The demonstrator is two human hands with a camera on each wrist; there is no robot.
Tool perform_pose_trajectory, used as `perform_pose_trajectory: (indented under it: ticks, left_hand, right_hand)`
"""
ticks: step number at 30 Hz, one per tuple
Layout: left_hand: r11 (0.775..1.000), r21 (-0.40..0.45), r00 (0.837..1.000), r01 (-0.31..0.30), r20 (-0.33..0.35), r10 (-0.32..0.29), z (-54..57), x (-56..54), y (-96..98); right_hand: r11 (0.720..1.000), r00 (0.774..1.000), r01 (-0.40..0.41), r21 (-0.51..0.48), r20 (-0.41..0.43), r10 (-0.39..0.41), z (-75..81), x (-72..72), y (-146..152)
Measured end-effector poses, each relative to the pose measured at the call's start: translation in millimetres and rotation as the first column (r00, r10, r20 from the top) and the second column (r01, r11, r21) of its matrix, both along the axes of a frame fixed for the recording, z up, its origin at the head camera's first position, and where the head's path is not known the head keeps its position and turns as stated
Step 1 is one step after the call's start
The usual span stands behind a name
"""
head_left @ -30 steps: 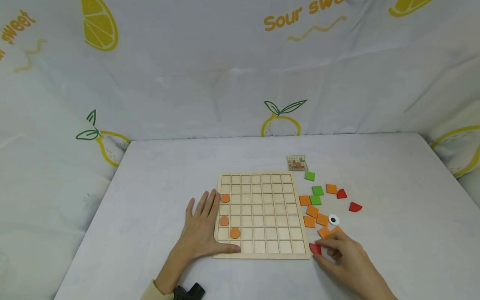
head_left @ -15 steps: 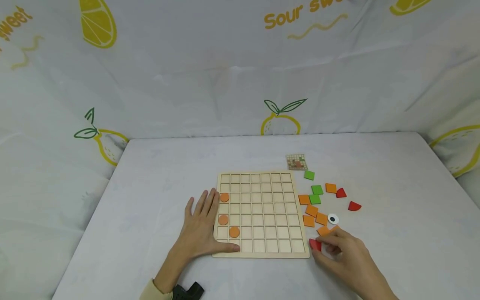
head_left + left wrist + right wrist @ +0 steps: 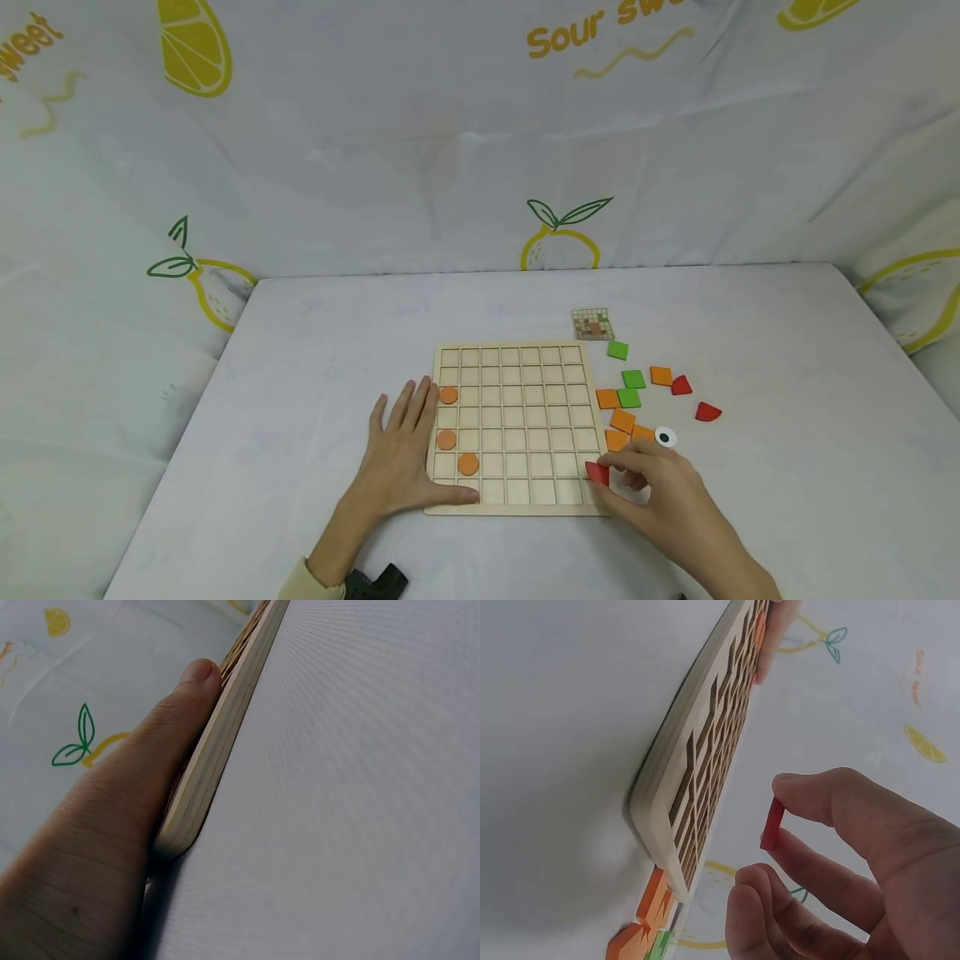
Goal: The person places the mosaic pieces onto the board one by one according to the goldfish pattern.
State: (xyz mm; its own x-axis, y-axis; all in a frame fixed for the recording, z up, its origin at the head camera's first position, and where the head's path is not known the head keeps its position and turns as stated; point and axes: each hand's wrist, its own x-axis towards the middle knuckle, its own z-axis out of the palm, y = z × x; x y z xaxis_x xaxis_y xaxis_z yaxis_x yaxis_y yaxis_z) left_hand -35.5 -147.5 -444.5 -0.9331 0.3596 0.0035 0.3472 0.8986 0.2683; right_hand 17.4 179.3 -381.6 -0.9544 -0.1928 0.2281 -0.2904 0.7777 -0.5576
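Observation:
A square wooden grid board (image 3: 525, 510) lies on the white table. Three orange discs sit in cells near its left side, one of them an orange disc (image 3: 468, 464) in the second column. My left hand (image 3: 397, 471) rests with straight, spread fingers along the board's left edge, its thumb over the near rim; the left wrist view shows the thumb (image 3: 161, 727) on the board. Between thumb and index finger my right hand (image 3: 660, 496) pinches a red quarter-round tile (image 3: 597, 473), over the board's near right corner. In the right wrist view the red tile (image 3: 772, 823) appears edge-on.
Right of the board lie several orange tiles (image 3: 622, 420), green tiles (image 3: 633, 379), a red tile (image 3: 708, 412) and a white eye disc (image 3: 665, 437). A small pattern card (image 3: 592, 324) lies beyond the board. A black object (image 3: 378, 581) shows by the left wrist.
My right hand has lifted the red tile from beside the board and carried it left, over the near right corner. My left hand stays in place.

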Motion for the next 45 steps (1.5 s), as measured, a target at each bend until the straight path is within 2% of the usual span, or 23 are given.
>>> perform_pose_trajectory:
  ticks: [8, 15, 22, 27, 36, 45]
  left_hand:
    - [1.000, 0.010, 1.000, 0.000, 0.004, 0.000, 0.6, 0.6, 0.0]
    - [1.000, -0.006, 1.000, 0.004, -0.008, -0.004, -0.1, 0.3, -0.7]
    - [1.000, 0.005, 0.999, 0.009, -0.037, -0.009, 0.7, 1.0, -0.9]
    - [1.000, 0.002, 0.999, 0.007, -0.042, -0.007, 0.9, 0.7, -0.5]
    - [1.000, 0.010, 1.000, 0.003, -0.027, -0.003, -0.9, 0.2, -0.8]
    - [1.000, 0.010, 0.999, 0.009, -0.031, -0.008, 1.2, 1.1, -0.6]
  right_hand:
    - [1.000, 0.999, -0.021, -0.003, 0.025, 0.021, 8.8, -5.1, -15]
    - [0.999, 0.995, -0.043, -0.024, 0.090, 0.045, 18.0, -11.2, -33]
    - [0.991, 0.988, -0.119, -0.060, 0.087, 0.124, 21.7, -17.9, -51]
    - [0.984, 0.978, -0.158, -0.080, 0.124, 0.167, 23.0, -22.9, -63]
    - [0.982, 0.962, -0.156, -0.108, 0.210, 0.176, 24.8, -30.5, -85]
    - [0.975, 0.952, -0.182, -0.130, 0.224, 0.208, 18.3, -34.3, -96]
